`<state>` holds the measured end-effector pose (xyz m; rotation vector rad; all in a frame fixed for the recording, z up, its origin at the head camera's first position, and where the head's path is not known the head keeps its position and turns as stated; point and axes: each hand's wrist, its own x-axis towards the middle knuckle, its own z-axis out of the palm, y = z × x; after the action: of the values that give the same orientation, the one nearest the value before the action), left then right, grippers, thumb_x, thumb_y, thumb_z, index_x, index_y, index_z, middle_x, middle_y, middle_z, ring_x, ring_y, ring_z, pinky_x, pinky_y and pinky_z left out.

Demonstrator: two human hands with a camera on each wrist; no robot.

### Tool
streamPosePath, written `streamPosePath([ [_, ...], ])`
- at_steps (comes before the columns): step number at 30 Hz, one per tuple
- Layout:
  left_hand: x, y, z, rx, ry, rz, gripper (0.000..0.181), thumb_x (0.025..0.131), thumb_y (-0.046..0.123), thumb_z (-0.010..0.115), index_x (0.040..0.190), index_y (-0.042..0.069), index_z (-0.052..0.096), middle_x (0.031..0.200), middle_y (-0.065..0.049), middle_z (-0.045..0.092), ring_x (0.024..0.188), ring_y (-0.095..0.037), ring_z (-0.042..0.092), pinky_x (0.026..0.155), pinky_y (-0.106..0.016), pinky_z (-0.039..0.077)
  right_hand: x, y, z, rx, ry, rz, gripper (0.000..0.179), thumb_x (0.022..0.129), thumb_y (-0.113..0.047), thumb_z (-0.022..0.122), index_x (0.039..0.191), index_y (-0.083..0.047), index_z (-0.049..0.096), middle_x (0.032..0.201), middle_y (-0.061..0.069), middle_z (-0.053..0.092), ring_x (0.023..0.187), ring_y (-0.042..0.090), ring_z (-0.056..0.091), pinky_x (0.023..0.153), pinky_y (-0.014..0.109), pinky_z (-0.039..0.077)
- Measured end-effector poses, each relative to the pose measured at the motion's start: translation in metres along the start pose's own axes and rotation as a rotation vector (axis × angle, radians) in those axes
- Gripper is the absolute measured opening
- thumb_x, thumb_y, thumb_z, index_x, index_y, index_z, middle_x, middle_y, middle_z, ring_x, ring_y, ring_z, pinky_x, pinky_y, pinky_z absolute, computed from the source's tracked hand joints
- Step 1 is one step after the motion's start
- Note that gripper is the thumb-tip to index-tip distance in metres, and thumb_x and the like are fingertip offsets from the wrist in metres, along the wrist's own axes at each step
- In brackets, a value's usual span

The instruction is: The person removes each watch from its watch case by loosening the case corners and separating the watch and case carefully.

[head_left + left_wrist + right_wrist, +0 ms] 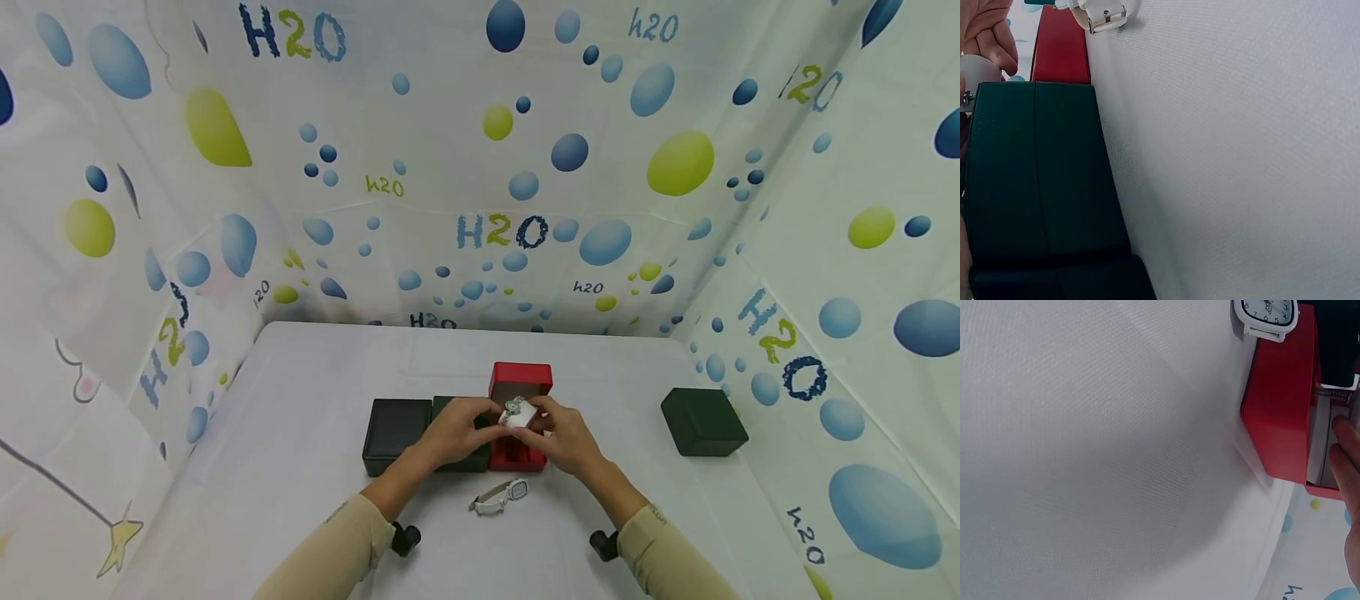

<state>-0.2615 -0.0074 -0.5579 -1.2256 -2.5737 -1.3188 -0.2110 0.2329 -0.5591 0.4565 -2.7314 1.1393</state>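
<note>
Over the open red watch box [521, 374], both hands hold a white watch cushion [524, 415] with a silver wristwatch [513, 407] on it. My left hand [461, 431] pinches the watch and cushion from the left. From the right, my right hand [566, 433] grips the cushion with thumb and fingers. In the right wrist view, right-hand fingers [1346, 453] overlap the mouth of the red box [1279, 412]. A white wristwatch [501, 497] lies on the table in front of the box, its square dial showing in the right wrist view.
Left of the red box stand a green box [468, 461], partly behind the left hand, and a dark green box [396, 429]. Another dark green box [703, 422] stands apart at the right. A patterned curtain [450, 192] encloses the white table [300, 467].
</note>
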Motion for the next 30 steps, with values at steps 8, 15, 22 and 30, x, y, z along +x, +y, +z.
streamPosePath([
  [8, 0.0004, -0.0008, -0.0016, -0.011, -0.003, 0.012, 0.016, 0.099, 0.028, 0.073, 0.112, 0.018, 0.076, 0.105, 0.006, 0.077, 0.091, -0.004, 0.067, 0.079, -0.025, 0.058, 0.0018, 0.0003, 0.0026, -0.004, 0.016, 0.026, 0.048, 0.091, -0.036, 0.083, 0.127, -0.013, 0.062, 0.093, 0.0, 0.077, 0.082, 0.006, 0.074, 0.072, 0.027, 0.058],
  [15, 0.0007, -0.0003, -0.0034, -0.015, -0.013, 0.008, 0.016, 0.1, 0.026, 0.071, 0.113, 0.018, 0.077, 0.107, 0.006, 0.078, 0.092, -0.004, 0.067, 0.08, -0.024, 0.058, 0.002, -0.0005, 0.0023, -0.007, 0.017, 0.045, 0.048, 0.091, -0.038, 0.083, 0.126, -0.013, 0.062, 0.092, -0.001, 0.076, 0.081, 0.005, 0.073, 0.071, 0.024, 0.056],
  [22, 0.0009, -0.0002, -0.0037, -0.042, -0.018, 0.019, 0.016, 0.101, 0.023, 0.07, 0.114, 0.017, 0.077, 0.108, 0.004, 0.078, 0.091, -0.005, 0.067, 0.081, -0.025, 0.058, 0.002, -0.0008, 0.0015, -0.006, 0.003, 0.082, 0.05, 0.091, -0.038, 0.082, 0.13, -0.013, 0.06, 0.095, 0.0, 0.075, 0.088, 0.01, 0.075, 0.077, 0.036, 0.061],
  [30, 0.0005, -0.0012, -0.0027, -0.039, -0.012, 0.024, 0.019, 0.101, 0.024, 0.069, 0.118, 0.017, 0.077, 0.112, 0.004, 0.078, 0.095, -0.005, 0.069, 0.085, -0.026, 0.059, 0.0015, -0.0019, -0.0016, -0.041, 0.023, 0.071, 0.051, 0.091, -0.04, 0.081, 0.131, -0.015, 0.061, 0.116, 0.005, 0.076, 0.101, 0.023, 0.076, 0.084, 0.048, 0.062],
])
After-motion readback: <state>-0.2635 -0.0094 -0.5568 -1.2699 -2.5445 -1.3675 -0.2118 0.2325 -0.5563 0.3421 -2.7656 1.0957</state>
